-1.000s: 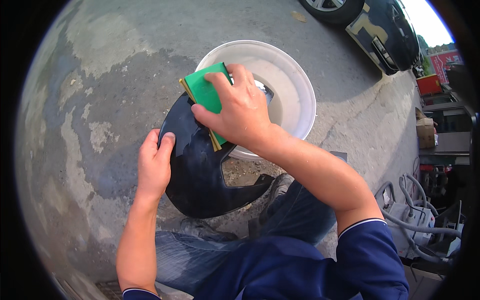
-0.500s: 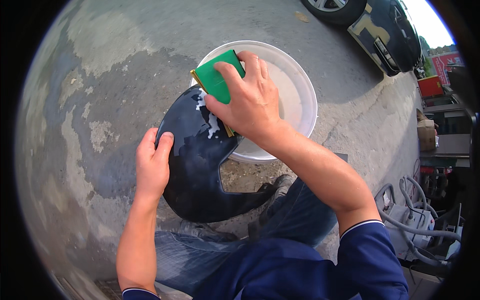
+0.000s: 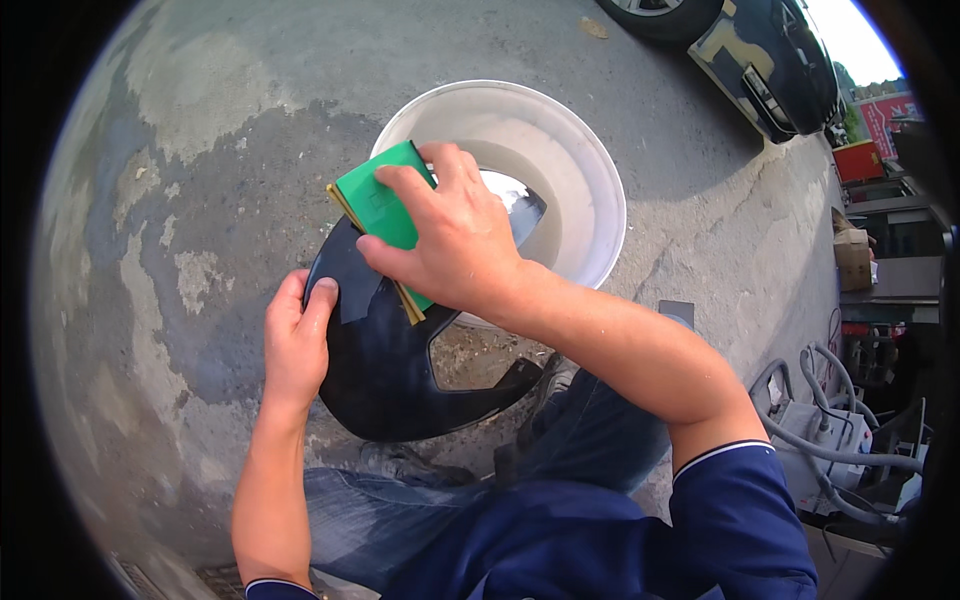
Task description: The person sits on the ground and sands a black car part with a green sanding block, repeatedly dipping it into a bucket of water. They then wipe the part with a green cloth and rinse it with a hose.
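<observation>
Fingers of the right hand (image 3: 462, 240) clasp a green block (image 3: 375, 205) on the black panel (image 3: 370, 385) by the near rim of the bucket (image 3: 597, 190), left hand (image 3: 297, 345) gripping the panel's edge, rubbing seemingly unfinished, remainder unclear!

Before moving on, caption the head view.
Left hand grips a curved black panel; right hand holds a green pad on it, bucket nearby.

The right hand (image 3: 452, 235) holds a green pad (image 3: 372, 205) against a black panel (image 3: 375, 375); the left hand (image 3: 297, 338) grips the panel's edge.
</observation>
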A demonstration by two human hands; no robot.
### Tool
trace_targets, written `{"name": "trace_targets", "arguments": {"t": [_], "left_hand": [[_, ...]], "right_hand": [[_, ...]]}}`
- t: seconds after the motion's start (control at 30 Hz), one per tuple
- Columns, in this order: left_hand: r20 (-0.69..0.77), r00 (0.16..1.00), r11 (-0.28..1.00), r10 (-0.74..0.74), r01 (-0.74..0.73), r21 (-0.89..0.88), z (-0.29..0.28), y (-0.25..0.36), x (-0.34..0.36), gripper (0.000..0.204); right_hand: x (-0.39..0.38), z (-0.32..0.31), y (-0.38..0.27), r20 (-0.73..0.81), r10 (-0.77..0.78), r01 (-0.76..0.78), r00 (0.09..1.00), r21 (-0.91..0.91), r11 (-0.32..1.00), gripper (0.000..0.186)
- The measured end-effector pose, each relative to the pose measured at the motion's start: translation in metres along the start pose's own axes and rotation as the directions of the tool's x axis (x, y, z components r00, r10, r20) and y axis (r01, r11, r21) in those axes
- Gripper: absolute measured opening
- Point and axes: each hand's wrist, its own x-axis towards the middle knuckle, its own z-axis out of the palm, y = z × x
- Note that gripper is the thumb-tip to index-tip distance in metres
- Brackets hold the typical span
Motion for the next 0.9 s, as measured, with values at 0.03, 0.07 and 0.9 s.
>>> {"name": "trace_targets", "arguments": {"t": [0.03, 0.07, 0.9], "left_hand": [[0.038, 0.999, 0.999, 0.000, -0.002, 0.049, -0.007, -0.001, -0.002, 0.015], [0.043, 0.999, 0.997, -0.002, -0.001, 0.071, -0.007, 0.001, -0.003, 0.016], [0.018, 0.992, 0.975, 0.128, -0.129, 0.181, -0.081, -0.004, 0.011, 0.014]], "right_hand": [[-0.001, -0.011, 0.018, 0.005, 0.042, -0.041, 0.999, -0.073, 0.997, 0.054], [-0.001, -0.018, 0.033, 0.011, 0.094, -0.092, 0.996, -0.104, 0.990, 0.054], [0.004, -0.017, 0.183, 0.595, 0.532, -0.206, 0.603, -0.529, 0.824, 0.064]]}}
